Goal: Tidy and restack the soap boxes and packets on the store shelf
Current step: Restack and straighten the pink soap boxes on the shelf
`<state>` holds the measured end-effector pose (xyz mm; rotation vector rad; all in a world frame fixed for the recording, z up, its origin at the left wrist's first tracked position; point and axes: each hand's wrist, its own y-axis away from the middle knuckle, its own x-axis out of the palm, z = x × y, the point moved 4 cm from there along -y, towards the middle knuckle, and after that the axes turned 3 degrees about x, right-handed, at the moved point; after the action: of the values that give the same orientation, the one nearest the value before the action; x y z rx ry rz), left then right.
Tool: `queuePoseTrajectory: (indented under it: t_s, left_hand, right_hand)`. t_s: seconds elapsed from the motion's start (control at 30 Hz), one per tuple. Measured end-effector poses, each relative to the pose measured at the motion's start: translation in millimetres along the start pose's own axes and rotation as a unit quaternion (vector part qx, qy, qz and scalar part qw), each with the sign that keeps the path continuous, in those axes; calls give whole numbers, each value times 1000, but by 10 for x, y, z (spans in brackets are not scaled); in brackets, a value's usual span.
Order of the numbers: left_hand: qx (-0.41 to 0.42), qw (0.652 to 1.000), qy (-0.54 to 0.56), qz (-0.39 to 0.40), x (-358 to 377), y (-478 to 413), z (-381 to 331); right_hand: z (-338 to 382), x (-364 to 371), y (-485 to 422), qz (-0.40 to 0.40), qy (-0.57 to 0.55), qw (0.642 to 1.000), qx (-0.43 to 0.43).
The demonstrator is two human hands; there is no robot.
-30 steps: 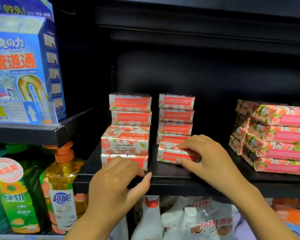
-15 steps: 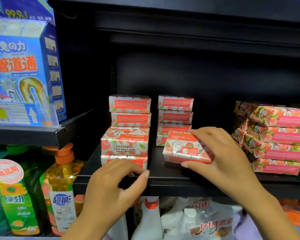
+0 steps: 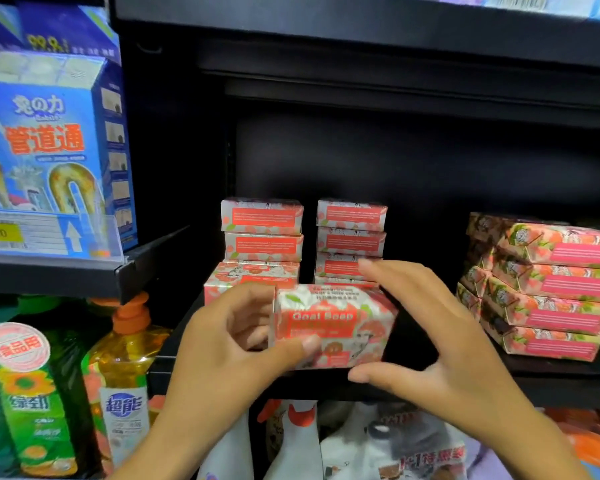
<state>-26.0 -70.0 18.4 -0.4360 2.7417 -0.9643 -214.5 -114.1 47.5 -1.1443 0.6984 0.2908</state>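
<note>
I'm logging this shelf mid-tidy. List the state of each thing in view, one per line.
held soap box, held in front of the stacks, front facing the camera
left hand, grips the box's left end
right hand, fingers spread around its right end
left stack, third box turned differently from the top two
right stack, aligned
pink packets, stacked, edges staggered

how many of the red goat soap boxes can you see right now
8. One box in the left hand; three showing in the left stack; four in the right stack. The hand and box may hide more.
</note>
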Motion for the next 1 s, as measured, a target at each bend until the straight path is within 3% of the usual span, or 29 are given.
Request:
queuePoseTrajectory:
  t_s: [0.1, 0.27, 0.43, 0.53, 0.77, 0.83, 1.0]
  left_hand:
    - [49, 998, -30, -6, -11, 70, 13]
    - [140, 988, -71, 12, -17, 78, -37]
    - [29, 997, -14, 74, -47, 48, 72]
    - [34, 997, -10, 73, -51, 69, 76]
    - [106, 980, -168, 27, -136, -114, -24]
    - [225, 945, -234, 27, -121, -62, -118]
    - [317, 924, -213, 22, -107, 82, -102]
  right_hand:
    - [-20, -26, -25, 20, -50, 998, 27]
    - [81, 35, -30, -46, 45, 997, -49]
    - [153, 76, 29, -98, 108, 979, -144]
    - [159, 125, 31, -86, 118, 978, -148]
    - [44, 153, -11, -5, 64, 998, -16]
    - [-4, 151, -20, 5, 3, 998, 55]
    - [-32, 240, -60, 47, -112, 984, 131]
